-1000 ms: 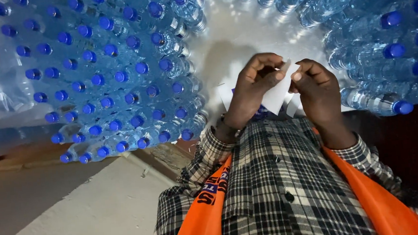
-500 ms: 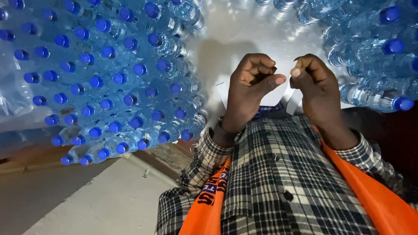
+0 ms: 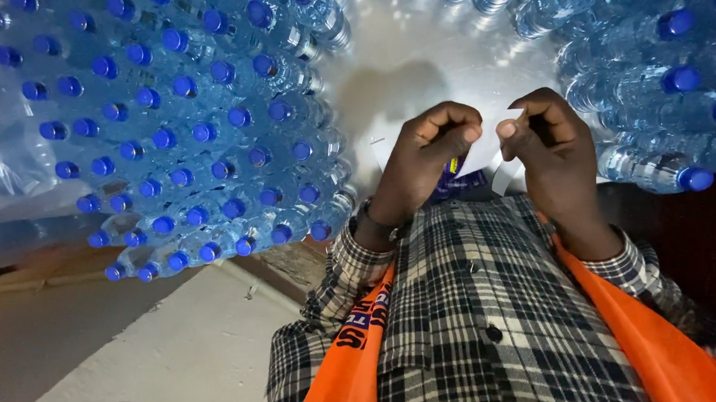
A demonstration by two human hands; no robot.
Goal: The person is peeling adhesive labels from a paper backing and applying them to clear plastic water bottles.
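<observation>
Near the middle of the frame, we pinch a small white paper label [image 3: 482, 146] between our left hand [image 3: 424, 159] and right hand [image 3: 552, 150], beside clear blue-capped plastic water bottles [image 3: 202, 128].

Lots of clear water bottles with blue caps [image 3: 160, 139] stand packed all around a white table [image 3: 415, 54], bright light shining, pale floor [image 3: 134, 368] below

Blue caps [image 3: 147, 98] everywhere on clear bluish bottles [image 3: 299, 75]. The shirt [image 3: 483, 301] is a black, grey and cream plaid, with a bright orange vest [image 3: 346, 386] over it. The label [image 3: 480, 146] is white with a bit of blue and yellow.
</observation>
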